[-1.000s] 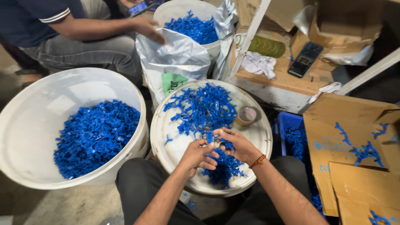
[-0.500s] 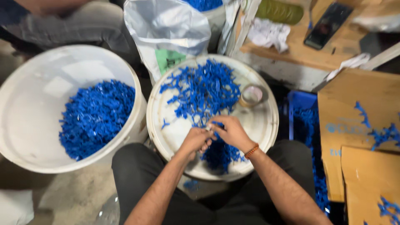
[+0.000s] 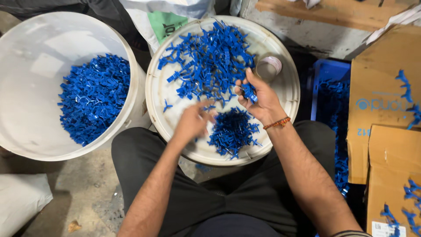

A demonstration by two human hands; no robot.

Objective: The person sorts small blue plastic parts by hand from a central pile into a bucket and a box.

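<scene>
Blue plastic pieces [image 3: 210, 61] on white lid [image 3: 287, 94] | right hand [image 3: 258, 98] clamped on some | left hand [image 3: 193, 123] blurred, grip unclear

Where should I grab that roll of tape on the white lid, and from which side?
Take the tape roll across its outer rim, from straight above. It lies flat on the white lid with its hole upward, blue parts crowd its left, and the right hand sits just below.

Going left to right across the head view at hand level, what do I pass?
White bucket of blue parts → left hand → small pile of blue pieces → right hand → blue crate → cardboard boxes.
</scene>
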